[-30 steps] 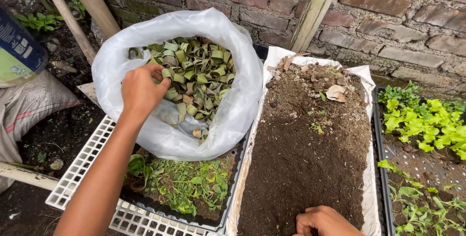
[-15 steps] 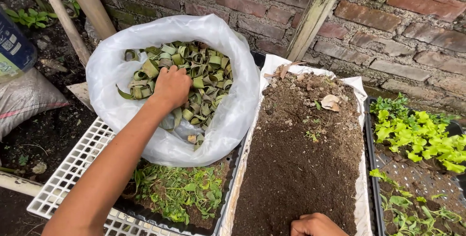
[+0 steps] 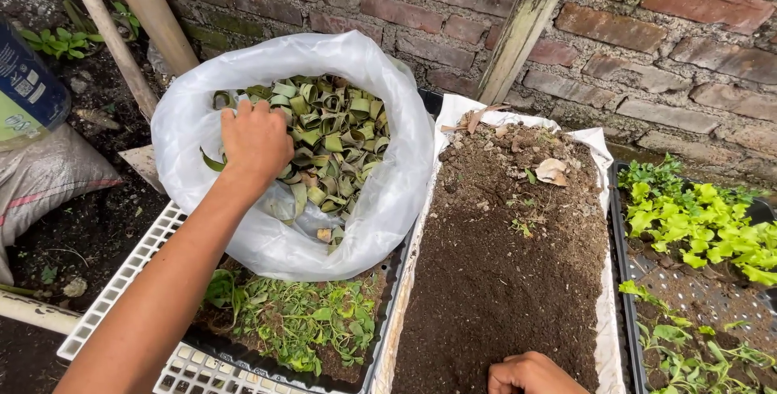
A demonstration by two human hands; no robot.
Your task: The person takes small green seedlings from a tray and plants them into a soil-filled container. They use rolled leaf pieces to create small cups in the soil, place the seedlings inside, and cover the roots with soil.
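The left hand (image 3: pixel 256 141) reaches into the bag (image 3: pixel 368 216), fingers curled down among the leaf rings (image 3: pixel 340 131); whether they grip one, I cannot tell. The right hand (image 3: pixel 530 374) rests fisted on bare soil (image 3: pixel 502 281), where no rings sit yet.

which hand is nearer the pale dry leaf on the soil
Right. The right hand rests on the soil at the near end of the same tray as the dry leaf. The left hand is off in the white bag of leaf curls.
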